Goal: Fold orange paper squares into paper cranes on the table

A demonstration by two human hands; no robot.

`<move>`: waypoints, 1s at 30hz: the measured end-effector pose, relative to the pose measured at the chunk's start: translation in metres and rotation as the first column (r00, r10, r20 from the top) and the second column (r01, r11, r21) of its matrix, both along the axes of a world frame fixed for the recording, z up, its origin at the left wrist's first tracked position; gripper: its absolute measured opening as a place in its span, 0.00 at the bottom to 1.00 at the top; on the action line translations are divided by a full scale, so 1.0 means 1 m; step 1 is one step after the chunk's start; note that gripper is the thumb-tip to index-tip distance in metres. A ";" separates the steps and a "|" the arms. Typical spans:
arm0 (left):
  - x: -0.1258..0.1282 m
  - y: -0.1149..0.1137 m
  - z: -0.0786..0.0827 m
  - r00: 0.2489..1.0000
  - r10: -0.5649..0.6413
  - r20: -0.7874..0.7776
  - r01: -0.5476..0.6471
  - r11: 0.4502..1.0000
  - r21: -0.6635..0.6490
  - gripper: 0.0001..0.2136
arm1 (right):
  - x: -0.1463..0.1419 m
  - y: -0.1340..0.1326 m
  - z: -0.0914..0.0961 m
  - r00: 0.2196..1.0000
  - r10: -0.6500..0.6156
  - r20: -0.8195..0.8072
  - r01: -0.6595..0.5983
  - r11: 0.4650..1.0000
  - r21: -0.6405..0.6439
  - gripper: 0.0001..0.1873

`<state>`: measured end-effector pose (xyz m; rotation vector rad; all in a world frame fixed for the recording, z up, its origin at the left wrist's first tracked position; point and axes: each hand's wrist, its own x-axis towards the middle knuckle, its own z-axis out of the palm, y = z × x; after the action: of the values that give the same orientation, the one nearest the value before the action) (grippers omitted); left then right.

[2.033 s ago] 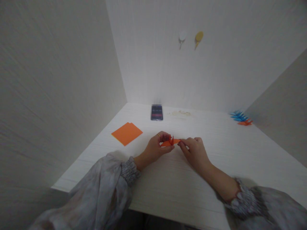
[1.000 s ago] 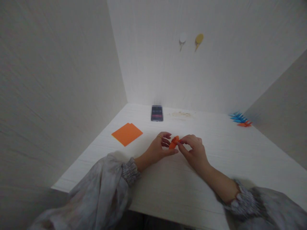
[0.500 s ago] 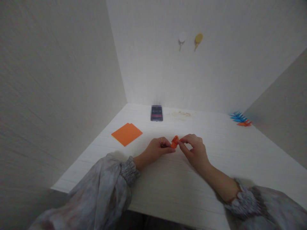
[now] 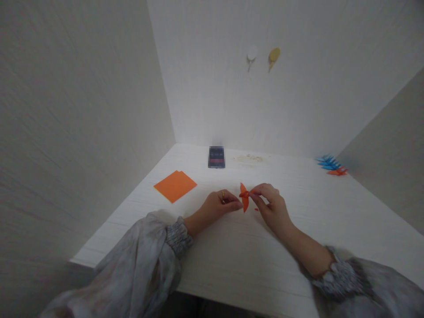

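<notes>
Paper bird point(image 4: 245, 204), orange, held up in front of the person over the pale table point(image 4: 251, 260), between the two hands, wings spread, one toward the far wall point(image 4: 212, 88), one toward the person. Right hand point(image 4: 273, 207): thumb and forefinger pinching the bird's right end, other fingers curled. Left hand point(image 4: 216, 207): gold ring point(image 4: 223, 194) on one finger; thumb and fingertips drawn close together just beside the near wing; cannot tell whether they grip its edge. Small reddish fleck point(image 4: 256, 209) by the right thumb, too small to identify. Left of the hands, orange sheets point(image 4: 175, 186) lie flat, slightly offset. Farther back, near the wall, a dark, pixelated object point(image 4: 216, 157). Far right, by the side wall, blue folded papers point(image 4: 327, 162) with orange ones point(image 4: 338, 171) at the near end. On the far wall, two hooks, one white point(image 4: 251, 54), one yellow point(image 4: 274, 54)
</notes>
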<state>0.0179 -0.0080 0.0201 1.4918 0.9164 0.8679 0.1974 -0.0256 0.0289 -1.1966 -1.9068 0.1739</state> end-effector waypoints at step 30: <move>0.002 -0.004 -0.003 0.891 -0.207 0.405 0.305 0.933 -0.193 0.35 | 0.003 0.007 -0.004 0.863 0.328 -0.384 -0.444 0.856 -0.266 0.05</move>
<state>0.0194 -0.0123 0.0170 1.1385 0.5032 0.7740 0.2003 -0.0182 0.0247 -0.9043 -1.8414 0.9120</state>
